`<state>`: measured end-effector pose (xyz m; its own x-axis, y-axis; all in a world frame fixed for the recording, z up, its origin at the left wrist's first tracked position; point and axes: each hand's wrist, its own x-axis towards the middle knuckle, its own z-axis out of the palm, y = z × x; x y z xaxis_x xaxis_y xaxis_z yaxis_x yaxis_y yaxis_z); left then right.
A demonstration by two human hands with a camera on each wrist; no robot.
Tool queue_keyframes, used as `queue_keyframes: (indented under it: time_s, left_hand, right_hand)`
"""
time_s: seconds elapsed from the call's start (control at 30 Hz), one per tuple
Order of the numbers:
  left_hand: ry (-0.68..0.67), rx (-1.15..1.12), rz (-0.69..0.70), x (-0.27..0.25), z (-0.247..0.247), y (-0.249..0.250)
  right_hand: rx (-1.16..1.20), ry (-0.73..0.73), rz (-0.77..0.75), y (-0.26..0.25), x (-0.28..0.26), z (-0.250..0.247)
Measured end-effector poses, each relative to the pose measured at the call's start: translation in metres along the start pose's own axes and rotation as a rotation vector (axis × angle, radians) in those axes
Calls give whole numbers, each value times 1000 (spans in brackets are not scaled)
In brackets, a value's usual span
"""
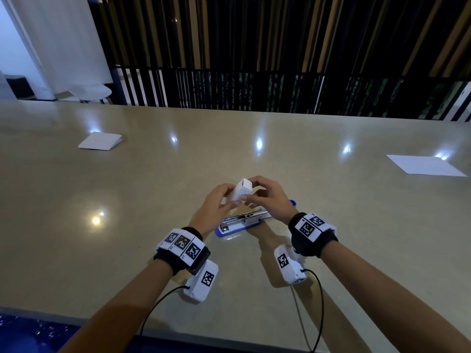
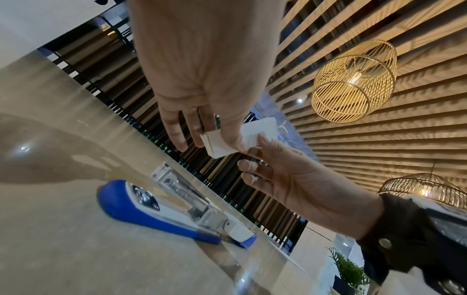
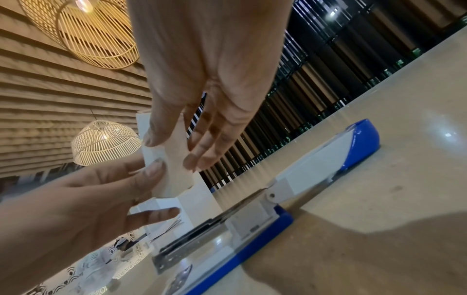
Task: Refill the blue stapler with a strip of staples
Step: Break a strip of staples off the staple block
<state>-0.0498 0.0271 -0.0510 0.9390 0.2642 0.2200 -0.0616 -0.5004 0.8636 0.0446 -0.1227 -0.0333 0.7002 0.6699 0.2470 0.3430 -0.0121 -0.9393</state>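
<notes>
Two bare hands met above the beige polished table (image 1: 318, 225), both on a small white cardboard box (image 1: 240, 191) held in the air between them. The left hand (image 1: 216, 207) pinched the box's lower end between thumb and fingertips, and the right hand (image 1: 267, 197) gripped its upper part with curled fingers. In the left wrist view the white box (image 2: 217, 145) sat between the thumb and fingers of the left hand (image 2: 207, 79), with the fingertips of the right hand (image 2: 290, 179) touching its far side. The right wrist view showed the same box (image 3: 174, 175) upright, pinched by the right hand (image 3: 215, 79) from above and by the left hand (image 3: 88, 199) from below.

The blue and white plastic stapler (image 1: 242, 224) lay on the table directly beneath the hands, swung fully open and flat, its metal staple channel (image 1: 246, 217) facing up. Whether any staples lay in the channel could not be told. The stapler (image 2: 161, 211) was touched by neither hand, and its opened top arm (image 3: 341, 157) stretched away along the table.

One folded white paper (image 1: 100, 141) lay far to the left, and a flat white sheet (image 1: 425, 165) far to the right.
</notes>
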Motion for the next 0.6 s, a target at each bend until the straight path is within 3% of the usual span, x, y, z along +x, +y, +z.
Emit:
queue_keyframes:
  time_s: [0.17,0.6]
  left_hand:
    - [18,13,32,-2,3,3]
    - [102,29,105,2,-8,6]
  right_hand:
    - [-6,83,-55,-4,2,7]
    - [-41,81,-145,-13,-1,2]
